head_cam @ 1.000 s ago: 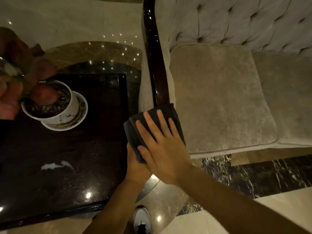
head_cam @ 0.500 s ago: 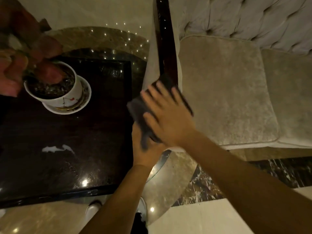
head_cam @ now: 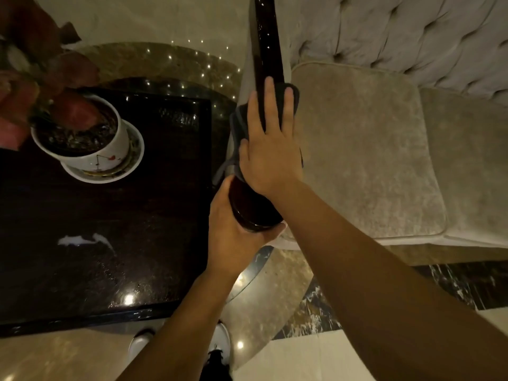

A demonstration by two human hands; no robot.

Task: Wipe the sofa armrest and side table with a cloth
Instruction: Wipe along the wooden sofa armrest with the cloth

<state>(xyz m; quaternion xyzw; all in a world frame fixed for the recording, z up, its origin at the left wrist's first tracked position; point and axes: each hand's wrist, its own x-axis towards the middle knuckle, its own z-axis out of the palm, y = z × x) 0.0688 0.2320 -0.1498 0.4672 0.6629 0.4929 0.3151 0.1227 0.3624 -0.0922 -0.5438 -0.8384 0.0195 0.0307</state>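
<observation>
The sofa's dark glossy wooden armrest (head_cam: 268,45) runs from the top of the view down to its rounded front end (head_cam: 251,213). A dark grey cloth (head_cam: 238,125) is draped over the armrest about halfway along. My right hand (head_cam: 270,149) lies flat on the cloth with straight fingers, pressing it onto the wood. My left hand (head_cam: 233,232) curls around the armrest's rounded front end from below. The dark polished side table (head_cam: 110,243) stands left of the armrest.
A white pot with a red-leaved plant (head_cam: 82,138) sits on a saucer at the table's back left. A pale smear (head_cam: 82,239) marks the tabletop. The beige seat cushion (head_cam: 365,149) lies right of the armrest. My white shoes (head_cam: 143,342) show below on the marble floor.
My right hand has slid the cloth up the armrest, away from me, uncovering the rounded front end. My left hand now grips that end.
</observation>
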